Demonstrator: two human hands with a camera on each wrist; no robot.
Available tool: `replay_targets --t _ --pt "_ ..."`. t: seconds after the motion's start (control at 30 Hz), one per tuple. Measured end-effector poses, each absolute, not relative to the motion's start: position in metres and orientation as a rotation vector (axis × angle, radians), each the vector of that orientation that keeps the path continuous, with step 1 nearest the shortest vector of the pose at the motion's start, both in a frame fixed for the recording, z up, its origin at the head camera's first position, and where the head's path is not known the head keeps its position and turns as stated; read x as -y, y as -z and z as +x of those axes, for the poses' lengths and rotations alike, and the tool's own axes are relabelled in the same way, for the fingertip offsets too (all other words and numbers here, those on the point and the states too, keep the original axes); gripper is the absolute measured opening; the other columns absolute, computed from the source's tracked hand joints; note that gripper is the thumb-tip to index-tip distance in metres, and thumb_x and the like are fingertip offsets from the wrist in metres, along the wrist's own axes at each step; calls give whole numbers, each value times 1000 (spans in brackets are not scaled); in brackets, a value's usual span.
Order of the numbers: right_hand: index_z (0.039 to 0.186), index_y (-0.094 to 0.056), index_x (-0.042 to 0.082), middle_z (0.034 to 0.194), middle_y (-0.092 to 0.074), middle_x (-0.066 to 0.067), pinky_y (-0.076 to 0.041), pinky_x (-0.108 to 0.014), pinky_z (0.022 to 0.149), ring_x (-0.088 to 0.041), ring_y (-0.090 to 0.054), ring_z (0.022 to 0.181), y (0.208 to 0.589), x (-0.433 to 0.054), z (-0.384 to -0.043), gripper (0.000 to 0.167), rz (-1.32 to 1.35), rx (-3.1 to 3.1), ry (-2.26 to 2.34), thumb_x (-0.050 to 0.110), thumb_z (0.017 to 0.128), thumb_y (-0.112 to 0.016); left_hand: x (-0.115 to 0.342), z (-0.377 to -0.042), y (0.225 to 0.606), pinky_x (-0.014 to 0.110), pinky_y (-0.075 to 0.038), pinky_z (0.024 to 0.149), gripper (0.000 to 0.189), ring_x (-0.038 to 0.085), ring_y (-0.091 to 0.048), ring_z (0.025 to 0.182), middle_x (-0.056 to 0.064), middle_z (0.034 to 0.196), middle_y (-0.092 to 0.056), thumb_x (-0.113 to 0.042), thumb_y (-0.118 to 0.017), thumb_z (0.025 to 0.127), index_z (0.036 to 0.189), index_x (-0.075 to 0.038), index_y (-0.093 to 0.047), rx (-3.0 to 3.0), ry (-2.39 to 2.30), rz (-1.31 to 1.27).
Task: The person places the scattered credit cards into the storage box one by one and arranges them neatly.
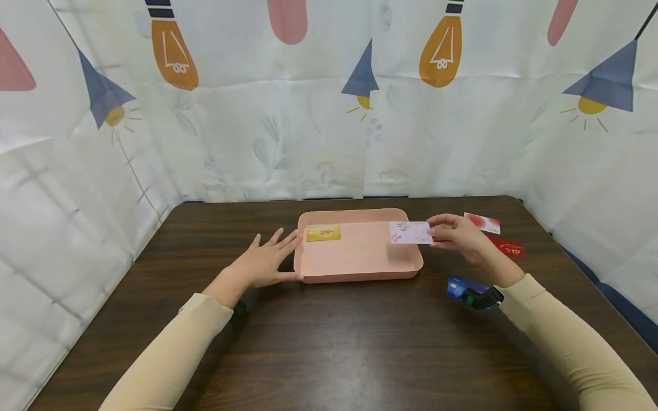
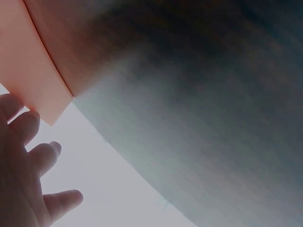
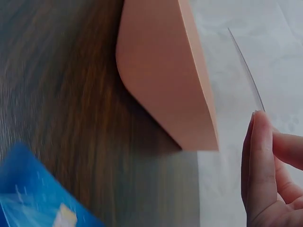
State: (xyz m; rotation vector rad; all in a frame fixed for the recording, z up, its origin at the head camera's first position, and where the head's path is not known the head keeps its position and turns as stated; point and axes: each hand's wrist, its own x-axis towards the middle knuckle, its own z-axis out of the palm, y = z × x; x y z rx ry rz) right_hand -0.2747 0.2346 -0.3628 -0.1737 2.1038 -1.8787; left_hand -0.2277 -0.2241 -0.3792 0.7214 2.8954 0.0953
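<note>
A pink tray (image 1: pixel 360 260) lies on the dark wooden table. Inside it, at the back left, rests a gold card (image 1: pixel 323 232). My left hand (image 1: pixel 264 264) touches the tray's left side with its fingers spread. In the left wrist view the fingers (image 2: pixel 45 158) appear beside the tray's wall (image 2: pixel 40 80). Between thumb and fingertips, my right hand (image 1: pixel 460 237) pinches a white card with a pink floral print (image 1: pixel 409 232) over the tray's right part. The right wrist view shows that card (image 3: pixel 247 71) edge-on, above the tray's rim.
Right of the tray lie a red-and-white card (image 1: pixel 483 223), a red VIP card (image 1: pixel 509 248) partly behind the right wrist, and a blue card (image 1: pixel 458 287) partly under the wristband. A white patterned curtain (image 1: pixel 319 131) hangs around the table's back and sides.
</note>
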Motion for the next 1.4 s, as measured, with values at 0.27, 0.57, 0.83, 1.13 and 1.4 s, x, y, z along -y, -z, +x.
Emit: replay_targets --t 0.27,0.57,0.83,1.13,1.4 --pt "134 -46 -13 95 -70 2 -59 -26 77 -11 -70 81 367 -214 -274 37 -221 -2094 1875 1 103 -60 225 -229 382 75 -9 113 103 39 -11 155 6 171 -15 -75 -53 92 166 -14 -16 -2896 -96 725" --pt "136 -44 -14 93 -69 2 -59 -25 76 -9 -68 81 371 -197 -276 41 -241 -2091 1878 1 102 -60 225 -229 381 75 -9 113 103 39 -11 155 6 171 -15 -75 -53 92 166 -14 -16 -2898 -107 727" --pt "134 -45 -15 91 -68 1 -60 -25 73 -8 -67 78 374 -180 -276 39 -270 -2072 1887 -1 102 -60 224 -229 381 75 -9 113 104 39 -12 155 6 170 -16 -76 -53 91 166 -14 -16 -2896 -118 726" --pt "136 -44 -16 95 -64 -3 -60 -27 75 -9 -65 81 378 -163 -280 41 -254 -2077 1870 -3 101 -61 225 -229 382 75 -9 113 105 39 -11 155 6 171 -16 -76 -53 91 166 -15 -15 -2899 -118 720" --pt "139 -47 -14 94 -67 -3 -61 -29 74 -10 -66 76 381 -147 -284 43 -197 -2064 1854 -3 100 -62 225 -229 382 75 -8 114 104 38 -11 155 5 171 -15 -76 -53 91 166 -15 -14 -2898 -110 716"
